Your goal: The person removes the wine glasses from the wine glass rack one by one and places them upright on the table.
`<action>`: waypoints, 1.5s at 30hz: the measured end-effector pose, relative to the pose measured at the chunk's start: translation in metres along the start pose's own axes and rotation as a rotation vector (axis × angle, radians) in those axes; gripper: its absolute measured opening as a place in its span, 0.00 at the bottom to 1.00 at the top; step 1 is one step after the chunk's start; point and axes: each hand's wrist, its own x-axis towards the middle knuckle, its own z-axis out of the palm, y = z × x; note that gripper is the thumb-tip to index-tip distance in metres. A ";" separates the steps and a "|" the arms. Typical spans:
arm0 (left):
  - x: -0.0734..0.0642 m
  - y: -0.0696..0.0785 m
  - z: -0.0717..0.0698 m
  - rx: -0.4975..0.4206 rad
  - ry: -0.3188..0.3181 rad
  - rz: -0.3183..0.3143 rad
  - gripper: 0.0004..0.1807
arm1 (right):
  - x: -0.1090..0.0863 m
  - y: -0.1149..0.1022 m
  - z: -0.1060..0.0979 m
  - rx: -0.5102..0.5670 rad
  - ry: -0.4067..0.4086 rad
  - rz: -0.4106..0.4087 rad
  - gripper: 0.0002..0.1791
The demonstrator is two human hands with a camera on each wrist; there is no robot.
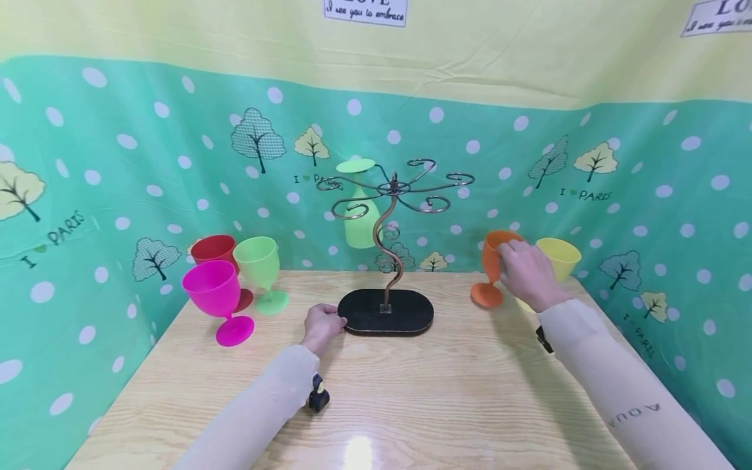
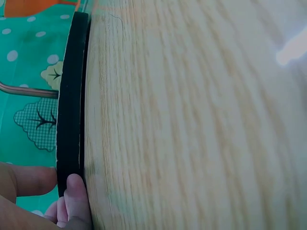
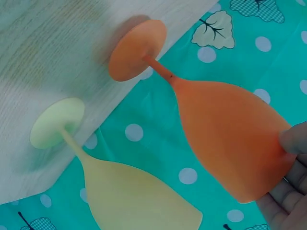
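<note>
My right hand (image 1: 527,273) grips the bowl of an orange plastic goblet (image 3: 230,129) near its rim; the goblet is upright at the table's back right. My left hand (image 1: 322,326) pinches the left end of the black oval base (image 1: 364,313) of a glass rack, thumb on top and fingertips at the edge in the left wrist view. From the base rises a wavy copper stem (image 1: 378,235) topped by curled wire hooks (image 1: 435,203). A light green goblet (image 1: 360,228) hangs upside down from the rack, its foot uppermost.
A yellow goblet (image 3: 129,191) stands beside the orange one, partly hidden by my right hand in the head view. At the left are a magenta goblet (image 1: 213,287), a red goblet (image 1: 213,248) and another green goblet (image 1: 258,261). Patterned cloth (image 1: 176,117) surrounds the wooden table (image 1: 411,398).
</note>
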 end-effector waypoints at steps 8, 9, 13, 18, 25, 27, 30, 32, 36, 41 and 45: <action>-0.002 0.001 0.000 -0.007 0.005 0.006 0.18 | -0.004 0.000 0.004 -0.018 -0.039 0.048 0.05; -0.003 0.001 0.000 -0.006 0.008 0.009 0.18 | -0.004 0.001 0.004 -0.024 -0.041 0.049 0.05; -0.002 0.001 0.000 -0.012 0.009 0.012 0.18 | -0.004 0.004 0.007 -0.036 -0.047 0.052 0.05; -0.001 0.001 0.003 -0.008 0.007 0.018 0.18 | -0.006 0.007 0.008 -0.045 -0.046 0.050 0.04; -0.002 0.002 0.002 0.016 0.025 0.019 0.18 | -0.005 0.007 0.010 -0.047 -0.050 0.054 0.05; -0.002 0.001 0.002 0.020 0.024 0.017 0.18 | -0.005 0.007 0.011 -0.044 -0.056 0.056 0.05; -0.002 0.000 0.001 0.031 0.019 0.022 0.18 | -0.005 0.008 0.012 -0.045 -0.057 0.056 0.05; -0.001 -0.001 0.001 0.030 0.015 0.024 0.18 | -0.006 0.008 0.011 -0.047 -0.051 0.052 0.04; -0.001 -0.001 0.001 0.024 0.014 0.023 0.18 | -0.006 0.007 0.011 -0.051 -0.030 0.038 0.08; -0.001 -0.001 0.001 0.022 0.013 0.018 0.18 | -0.005 0.006 0.010 -0.046 -0.043 0.038 0.11; -0.002 0.000 0.001 0.023 0.009 0.020 0.18 | -0.003 0.004 0.008 -0.048 -0.075 0.067 0.10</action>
